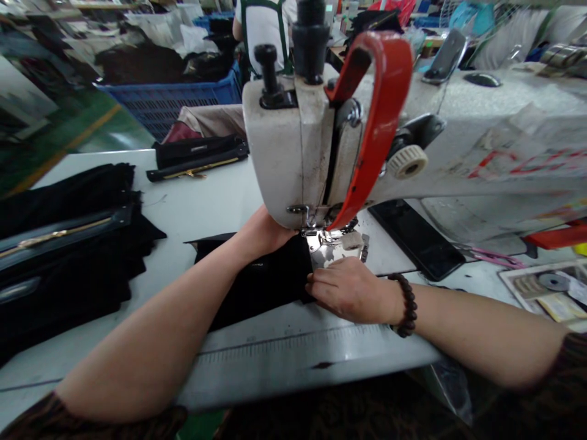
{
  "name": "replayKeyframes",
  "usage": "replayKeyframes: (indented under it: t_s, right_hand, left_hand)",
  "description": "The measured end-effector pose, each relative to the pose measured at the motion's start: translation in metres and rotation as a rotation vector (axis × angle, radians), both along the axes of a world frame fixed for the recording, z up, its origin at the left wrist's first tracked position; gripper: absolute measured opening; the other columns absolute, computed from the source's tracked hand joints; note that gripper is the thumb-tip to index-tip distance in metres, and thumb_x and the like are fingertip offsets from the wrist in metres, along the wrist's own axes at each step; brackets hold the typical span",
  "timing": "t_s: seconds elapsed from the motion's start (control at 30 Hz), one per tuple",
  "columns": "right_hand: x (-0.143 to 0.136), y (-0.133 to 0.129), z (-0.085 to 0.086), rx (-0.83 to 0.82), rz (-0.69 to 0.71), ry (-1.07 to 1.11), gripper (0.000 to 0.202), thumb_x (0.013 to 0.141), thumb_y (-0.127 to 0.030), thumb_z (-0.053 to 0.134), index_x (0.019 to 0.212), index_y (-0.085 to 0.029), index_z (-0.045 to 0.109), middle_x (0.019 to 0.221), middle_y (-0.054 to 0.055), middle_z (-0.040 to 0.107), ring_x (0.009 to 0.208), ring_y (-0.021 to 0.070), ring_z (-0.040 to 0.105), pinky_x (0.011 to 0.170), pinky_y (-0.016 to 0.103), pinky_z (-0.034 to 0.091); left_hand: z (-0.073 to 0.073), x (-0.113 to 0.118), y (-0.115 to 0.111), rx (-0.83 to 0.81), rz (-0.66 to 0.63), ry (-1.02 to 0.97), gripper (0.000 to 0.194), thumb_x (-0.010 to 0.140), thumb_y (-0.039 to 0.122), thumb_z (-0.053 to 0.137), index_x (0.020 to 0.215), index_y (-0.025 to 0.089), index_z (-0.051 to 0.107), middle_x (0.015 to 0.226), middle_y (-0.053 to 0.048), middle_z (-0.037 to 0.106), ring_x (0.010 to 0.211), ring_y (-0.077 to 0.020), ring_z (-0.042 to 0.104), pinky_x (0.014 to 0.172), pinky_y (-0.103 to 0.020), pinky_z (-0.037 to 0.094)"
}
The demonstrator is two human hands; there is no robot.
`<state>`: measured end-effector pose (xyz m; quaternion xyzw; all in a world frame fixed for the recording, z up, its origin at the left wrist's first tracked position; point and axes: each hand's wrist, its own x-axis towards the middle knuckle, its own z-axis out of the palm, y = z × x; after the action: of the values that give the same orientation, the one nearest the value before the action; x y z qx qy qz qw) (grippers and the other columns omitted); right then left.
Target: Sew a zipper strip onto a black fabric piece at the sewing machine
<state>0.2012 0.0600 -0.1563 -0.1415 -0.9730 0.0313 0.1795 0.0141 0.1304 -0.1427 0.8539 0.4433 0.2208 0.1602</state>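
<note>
In the head view, your left hand [268, 235] is at the centre of the frame, laid over the upper part of the black cloth [266, 290]. Its fingertips go behind the head of the sewing machine [279, 146], so I cannot tell how far they are open or whether they grip. Your right hand [351, 290], a little right of centre, has its fingers bent and close together, with the tips at the right edge of the cloth. The thumb is not clear, so I cannot tell if the cloth is pinched. On this wrist you wear a bracelet [406, 305].

The cloth lies on the table [348, 357] in the middle of the frame, its right side next to the metal plate [337, 252] below the machine. A red guard [392, 91] curves down the front of the machine. Below the cloth, a ruler scale [275, 345] runs along the table.

At the left of the frame is a pile of black pieces [68, 293] with a zip [59, 235]. Right of centre lies a phone [419, 238], and at the right edge a tray [510, 282]. In the upper left stands a blue crate [183, 101].
</note>
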Motion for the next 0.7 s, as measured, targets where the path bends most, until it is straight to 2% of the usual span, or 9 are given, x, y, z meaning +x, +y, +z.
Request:
replayKeyframes:
  t_s: [0.4, 0.57, 0.7]
  right_hand:
    - [0.0022, 0.0006, 0.0033, -0.010, 0.003, -0.033, 0.021, 0.086, -0.012, 0.038, 0.074, -0.014, 0.054, 0.070, 0.002, 0.057, 0.054, 0.0112, 0.048, 0.046, 0.026, 0.030]
    - [0.0020, 0.0014, 0.0031, -0.006, 0.002, -0.012, 0.021, 0.086, -0.012, 0.038, 0.074, -0.014, 0.055, 0.069, 0.002, 0.057, 0.054, 0.0117, 0.049, 0.046, 0.026, 0.030]
    - [0.0014, 0.0013, 0.0023, -0.005, -0.005, 0.002, 0.022, 0.086, -0.012, 0.038, 0.073, -0.014, 0.055, 0.068, 0.002, 0.057, 0.054, 0.0116, 0.048, 0.046, 0.026, 0.029]
  left_hand:
    - [0.0006, 0.0005, 0.0002, 0.089, -0.026, -0.047, 0.018, 0.075, 0.016, 0.047, 0.089, 0.013, 0.059, 0.100, -0.009, 0.062, 0.093, -0.0232, 0.055, 0.089, -0.035, 0.044]
    - [0.0028, 0.0016, -0.0011, 0.074, -0.018, -0.067, 0.020, 0.077, 0.017, 0.048, 0.093, 0.013, 0.059, 0.102, -0.008, 0.061, 0.096, -0.0231, 0.055, 0.091, -0.035, 0.042]
    - [-0.0013, -0.0009, 0.0000, 0.060, -0.013, -0.024, 0.021, 0.076, 0.019, 0.050, 0.094, 0.014, 0.060, 0.103, -0.008, 0.061, 0.098, -0.0245, 0.054, 0.092, -0.036, 0.042]
